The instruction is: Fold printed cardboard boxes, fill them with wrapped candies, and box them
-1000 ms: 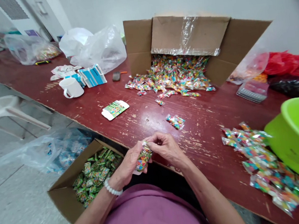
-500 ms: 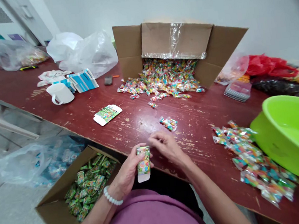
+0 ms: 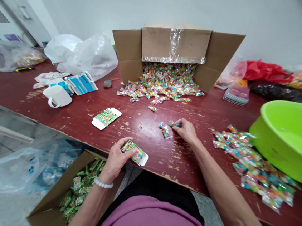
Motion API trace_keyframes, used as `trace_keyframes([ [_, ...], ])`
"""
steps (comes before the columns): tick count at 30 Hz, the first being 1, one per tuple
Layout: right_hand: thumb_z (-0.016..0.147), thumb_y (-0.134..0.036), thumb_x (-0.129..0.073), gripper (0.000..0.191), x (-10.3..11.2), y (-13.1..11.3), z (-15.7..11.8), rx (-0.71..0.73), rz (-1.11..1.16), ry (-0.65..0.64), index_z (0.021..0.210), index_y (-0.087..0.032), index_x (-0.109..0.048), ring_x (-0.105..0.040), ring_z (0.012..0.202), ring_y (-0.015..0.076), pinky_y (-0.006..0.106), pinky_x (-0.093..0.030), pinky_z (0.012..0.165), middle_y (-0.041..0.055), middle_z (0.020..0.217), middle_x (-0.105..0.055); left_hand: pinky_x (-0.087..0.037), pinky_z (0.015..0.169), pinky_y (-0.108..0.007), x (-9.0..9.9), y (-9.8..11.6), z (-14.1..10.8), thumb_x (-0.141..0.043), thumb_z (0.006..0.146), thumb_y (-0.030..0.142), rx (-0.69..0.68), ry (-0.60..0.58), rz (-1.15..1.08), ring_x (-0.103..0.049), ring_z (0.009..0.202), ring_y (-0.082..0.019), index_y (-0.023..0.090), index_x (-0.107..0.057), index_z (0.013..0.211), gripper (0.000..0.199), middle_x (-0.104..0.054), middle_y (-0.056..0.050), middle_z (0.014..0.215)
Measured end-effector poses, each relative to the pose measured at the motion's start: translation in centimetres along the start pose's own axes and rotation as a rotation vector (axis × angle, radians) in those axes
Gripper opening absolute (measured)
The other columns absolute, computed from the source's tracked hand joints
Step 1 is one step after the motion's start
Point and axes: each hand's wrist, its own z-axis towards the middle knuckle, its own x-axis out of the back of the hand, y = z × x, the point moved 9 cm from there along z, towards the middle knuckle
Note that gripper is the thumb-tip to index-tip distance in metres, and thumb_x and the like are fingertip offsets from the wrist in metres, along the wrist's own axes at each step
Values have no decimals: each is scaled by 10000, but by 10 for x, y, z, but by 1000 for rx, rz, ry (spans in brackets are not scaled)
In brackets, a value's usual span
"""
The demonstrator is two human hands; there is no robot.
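Just over the table's front edge, my left hand (image 3: 118, 156) is closed around a small green printed carton (image 3: 136, 152), whose white flap points toward me on the right. My right hand (image 3: 186, 130) pinches a small clear packet of colourful candy (image 3: 173, 124) on the tabletop. Beside it, to the left, lies another candy packet (image 3: 165, 130). Farther left a flat green carton (image 3: 106, 118) with white flaps rests on the table. Green filled packs (image 3: 78, 192) fill part of an open cardboard box (image 3: 48, 217) below the table at my left.
A big open cardboard box (image 3: 177, 43) spills candy packets (image 3: 164, 83) at the back. More packets (image 3: 250, 163) lie beside a green basin (image 3: 286, 142) on the right. A white mug (image 3: 60, 96) and clear plastic bags (image 3: 91, 58) stand at the back left of the red-brown table (image 3: 141, 124).
My right hand has reached forward and right from near the carton to a candy packet. My left hand has moved left and turned the carton from upright to slanted.
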Motion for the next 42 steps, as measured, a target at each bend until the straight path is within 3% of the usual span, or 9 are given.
trace_keyframes([
  [5,747,-553,-667,442,6,-10,-20,-20,284,-64,965,-168,-669,-606,633,164,277,-453,570,46,805,-708,-539,538,-244,5,-2,-5,-897,589,319,104,-14,-131,-633,688,-155,184,-562,891,470,-649,19,807],
  [12,724,-368,-794,336,-27,-66,-102,-35,736,-525,997,-205,-686,-613,692,126,242,-437,613,17,902,-724,-593,676,-291,-14,0,-20,-907,575,179,180,-55,-431,-691,795,-171,177,-585,1021,550,-688,-13,939],
  [17,761,-321,-753,300,-40,-87,-121,73,689,-591,1014,-204,-640,-612,698,133,256,-451,644,-4,827,-690,-542,797,-267,-39,9,-38,-883,595,141,198,-248,-401,-678,925,-184,149,-661,1136,586,-710,-81,1104],
  [21,830,-280,-678,163,-37,-102,-121,255,459,-638,965,-191,-668,-642,732,158,274,-468,677,18,828,-713,-512,710,-249,-63,10,-56,-824,686,187,234,-511,-326,-650,829,-164,129,-670,1167,508,-708,-80,1009],
  [26,887,-169,-566,173,-26,-131,-133,532,136,-639,941,-199,-728,-656,731,168,275,-452,678,34,848,-748,-513,650,-228,-71,11,-60,-742,769,230,169,-550,-310,-616,766,-131,191,-619,1132,386,-639,-25,973],
  [29,876,-112,-532,227,-33,-143,-144,579,67,-664,898,-209,-736,-650,683,165,277,-438,654,21,789,-739,-519,624,-216,-75,14,-61,-729,778,236,113,-536,-272,-582,758,-126,209,-621,1097,337,-617,-12,940],
  [34,829,-218,-645,244,-34,-129,-131,275,552,-489,1072,-225,-635,-677,759,167,283,-495,683,22,913,-730,-513,503,-245,-64,-1,-53,-668,835,491,222,-366,-378,-600,626,-150,186,-662,1043,369,-657,-33,817],
  [37,729,-283,-771,319,-39,-106,-129,83,735,-364,1009,-219,-632,-639,705,139,258,-493,648,-1,854,-691,-515,461,-279,-54,-13,-49,-584,846,632,299,-249,-496,-601,509,-161,145,-677,949,507,-689,-69,723],
  [42,633,-357,-871,404,-86,-98,-160,-176,981,-688,940,-209,-656,-581,571,98,192,-376,472,-38,718,-635,-513,448,-252,-46,-9,-47,-716,803,461,201,-184,-500,-596,524,-143,149,-671,903,331,-685,-36,715],
])
